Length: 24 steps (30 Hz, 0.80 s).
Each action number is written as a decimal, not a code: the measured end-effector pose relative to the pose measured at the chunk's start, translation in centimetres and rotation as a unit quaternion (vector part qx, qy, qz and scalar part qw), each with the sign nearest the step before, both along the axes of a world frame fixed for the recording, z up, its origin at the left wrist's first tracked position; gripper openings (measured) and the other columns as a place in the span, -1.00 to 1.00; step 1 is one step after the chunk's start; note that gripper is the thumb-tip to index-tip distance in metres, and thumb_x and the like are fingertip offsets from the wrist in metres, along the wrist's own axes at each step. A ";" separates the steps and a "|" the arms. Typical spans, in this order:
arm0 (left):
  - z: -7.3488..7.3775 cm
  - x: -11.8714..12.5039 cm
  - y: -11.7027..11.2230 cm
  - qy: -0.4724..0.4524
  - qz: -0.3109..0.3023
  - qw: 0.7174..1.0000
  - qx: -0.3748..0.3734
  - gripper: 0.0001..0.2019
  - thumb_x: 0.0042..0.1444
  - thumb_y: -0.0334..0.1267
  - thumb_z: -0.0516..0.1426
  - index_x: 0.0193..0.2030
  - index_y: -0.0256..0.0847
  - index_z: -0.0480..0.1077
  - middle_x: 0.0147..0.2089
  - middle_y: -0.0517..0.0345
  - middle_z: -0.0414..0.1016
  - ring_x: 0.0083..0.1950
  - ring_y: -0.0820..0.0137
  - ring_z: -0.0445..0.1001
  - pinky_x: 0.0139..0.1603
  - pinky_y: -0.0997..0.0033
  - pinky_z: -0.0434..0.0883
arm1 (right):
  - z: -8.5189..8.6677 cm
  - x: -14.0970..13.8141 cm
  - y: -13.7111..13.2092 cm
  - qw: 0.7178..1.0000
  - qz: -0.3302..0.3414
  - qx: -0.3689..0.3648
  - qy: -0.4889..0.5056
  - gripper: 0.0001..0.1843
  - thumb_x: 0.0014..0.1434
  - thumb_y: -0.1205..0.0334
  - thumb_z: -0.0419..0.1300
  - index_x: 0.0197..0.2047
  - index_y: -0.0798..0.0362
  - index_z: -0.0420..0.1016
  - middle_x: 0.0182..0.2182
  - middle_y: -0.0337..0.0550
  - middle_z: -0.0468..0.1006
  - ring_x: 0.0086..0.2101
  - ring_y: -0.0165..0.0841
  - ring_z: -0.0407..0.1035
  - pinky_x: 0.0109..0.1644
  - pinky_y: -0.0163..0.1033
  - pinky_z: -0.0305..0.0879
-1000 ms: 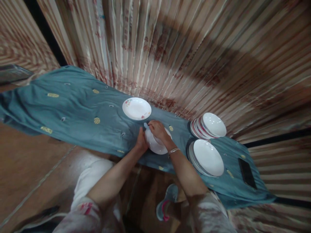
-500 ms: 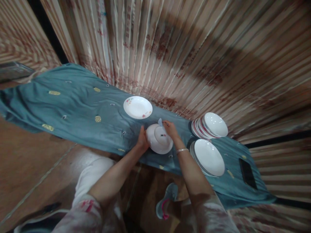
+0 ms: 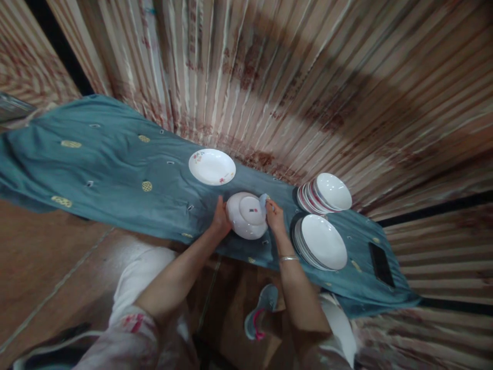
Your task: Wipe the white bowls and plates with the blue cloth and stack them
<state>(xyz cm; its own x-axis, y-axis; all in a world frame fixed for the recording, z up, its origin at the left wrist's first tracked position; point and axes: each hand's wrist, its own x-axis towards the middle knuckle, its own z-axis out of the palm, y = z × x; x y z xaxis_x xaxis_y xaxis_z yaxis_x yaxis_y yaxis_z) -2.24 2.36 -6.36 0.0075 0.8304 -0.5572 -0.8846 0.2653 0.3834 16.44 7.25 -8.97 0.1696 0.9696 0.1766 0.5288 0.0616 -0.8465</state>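
A white bowl (image 3: 246, 226) is tipped over, its underside facing me, with a foot ring and a small dark and red mark in the middle. My left hand (image 3: 221, 220) grips its left rim; the fingers underneath are hidden. On the bowl's right side, my right hand (image 3: 275, 215) is closed on a small pale blue cloth (image 3: 264, 199) pressed against the bowl's edge. Just beyond lies a white plate (image 3: 212, 167) with flowers on its rim.
To the right stand a stack of bowls (image 3: 333, 192) and a stack of plates (image 3: 324, 243). A black phone (image 3: 381, 264) lies near the right end of the teal tablecloth (image 3: 119, 180). A pleated curtain (image 3: 231, 77) hangs along the far edge.
My right hand and the cloth have gone from the bowl's upper edge round to its right side. The bowl has tilted a little in my left hand. The whole view has shifted slightly.
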 end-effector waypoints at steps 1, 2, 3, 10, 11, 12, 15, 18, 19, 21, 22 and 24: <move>0.1 0.0 0.0 0.003 0.001 1.000 -0.002 -0.43 0.37 0.07 -0.15 0.05 -0.34 0.49 -0.28 -0.04 0.66 -0.07 0.14 0.63 0.11 0.19 0.49 | -0.1 0.1 -0.6 1.000 -0.010 0.004 0.007 -0.68 0.19 0.12 0.07 -0.17 0.04 0.61 -0.19 -0.12 0.68 -0.12 -0.24 0.50 0.04 -0.13 0.38; 0.2 0.0 0.0 0.005 0.001 1.000 -0.002 -0.43 0.37 0.07 -0.15 0.06 -0.34 0.48 -0.30 -0.04 0.65 -0.06 0.14 0.62 0.12 0.19 0.48 | -0.3 0.2 -1.1 1.000 -0.017 0.006 0.007 -0.67 0.19 0.12 0.07 -0.15 0.05 0.60 -0.19 -0.10 0.68 -0.13 -0.24 0.50 0.05 -0.13 0.38; 0.3 0.0 -0.1 0.006 0.002 1.000 -0.002 -0.43 0.37 0.07 -0.15 0.06 -0.35 0.48 -0.30 -0.04 0.65 -0.05 0.13 0.62 0.13 0.19 0.48 | -0.3 0.2 -1.7 1.000 -0.022 0.009 0.004 -0.65 0.19 0.11 0.05 -0.14 0.06 0.59 -0.18 -0.09 0.68 -0.13 -0.24 0.50 0.05 -0.13 0.37; 1.1 0.2 -0.1 0.008 0.014 1.000 0.003 -0.44 0.39 0.04 -0.18 0.05 -0.33 0.48 -0.26 -0.06 0.67 0.02 0.12 0.61 0.13 0.20 0.49 | -0.8 -0.5 -5.6 0.997 -0.057 0.052 -0.025 -0.56 0.25 0.07 -0.03 -0.02 0.13 0.53 -0.11 0.05 0.64 -0.08 -0.22 0.48 0.09 -0.11 0.35; 1.1 0.3 -0.1 0.009 0.014 1.000 0.008 -0.43 0.39 0.04 -0.18 0.05 -0.34 0.48 -0.26 -0.07 0.67 0.02 0.12 0.61 0.12 0.21 0.49 | -1.0 -0.6 -6.0 0.996 -0.060 0.058 -0.029 -0.55 0.26 0.07 -0.04 0.00 0.13 0.52 -0.09 0.06 0.63 -0.06 -0.22 0.48 0.10 -0.10 0.34; 1.0 0.3 -0.1 0.010 0.013 1.000 0.012 -0.42 0.38 0.04 -0.18 0.05 -0.36 0.49 -0.25 -0.09 0.67 0.02 0.12 0.61 0.12 0.21 0.49 | -1.1 -0.8 -6.4 0.995 -0.062 0.064 -0.033 -0.55 0.27 0.07 -0.04 0.02 0.13 0.51 -0.07 0.07 0.63 -0.04 -0.22 0.47 0.11 -0.10 0.34; 0.8 0.4 -0.1 0.013 0.012 1.000 0.025 -0.42 0.38 0.05 -0.16 0.05 -0.38 0.49 -0.22 -0.11 0.67 0.02 0.11 0.61 0.13 0.19 0.49 | -1.5 -1.3 -7.7 0.993 -0.070 0.084 -0.049 -0.50 0.30 0.04 -0.08 0.07 0.15 0.47 -0.02 0.13 0.59 0.01 -0.20 0.44 0.15 -0.06 0.32; 0.7 0.4 -0.1 0.015 0.005 0.999 0.032 -0.42 0.38 0.04 -0.18 0.04 -0.34 0.49 -0.21 -0.09 0.67 0.04 0.10 0.60 0.15 0.16 0.48 | -1.9 -2.0 -8.8 0.989 -0.079 0.101 -0.067 -0.46 0.33 0.02 -0.14 0.13 0.17 0.42 0.05 0.17 0.54 0.08 -0.19 0.40 0.22 0.00 0.28; 0.7 0.4 -0.1 0.015 0.003 0.999 0.033 -0.42 0.38 0.04 -0.19 0.04 -0.34 0.50 -0.21 -0.09 0.67 0.05 0.09 0.59 0.16 0.15 0.47 | -1.9 -2.3 -9.2 0.988 -0.081 0.106 -0.072 -0.45 0.34 0.02 -0.15 0.14 0.18 0.41 0.07 0.18 0.52 0.10 -0.18 0.38 0.24 0.02 0.26; 0.7 0.4 -0.2 0.015 0.001 0.999 0.038 -0.41 0.38 0.05 -0.19 0.05 -0.33 0.50 -0.20 -0.09 0.67 0.06 0.08 0.59 0.16 0.13 0.47 | -2.0 -2.8 -10.0 0.987 -0.085 0.112 -0.080 -0.45 0.35 0.02 -0.16 0.17 0.18 0.38 0.11 0.20 0.49 0.14 -0.17 0.34 0.27 0.05 0.23; 0.8 0.4 -0.2 0.015 0.000 0.999 0.040 -0.41 0.38 0.05 -0.20 0.05 -0.33 0.49 -0.19 -0.09 0.67 0.06 0.08 0.59 0.16 0.13 0.47 | -2.1 -3.0 -10.4 0.986 -0.088 0.112 -0.085 -0.44 0.36 0.01 -0.16 0.19 0.17 0.36 0.13 0.21 0.47 0.16 -0.16 0.32 0.27 0.07 0.22; 0.9 0.4 -0.2 0.016 -0.001 0.999 0.042 -0.41 0.38 0.05 -0.21 0.07 -0.31 0.49 -0.19 -0.08 0.68 0.06 0.09 0.59 0.16 0.13 0.47 | -2.2 -3.4 -11.1 0.985 -0.089 0.113 -0.097 -0.43 0.37 0.00 -0.17 0.22 0.18 0.34 0.16 0.23 0.43 0.19 -0.14 0.28 0.29 0.09 0.20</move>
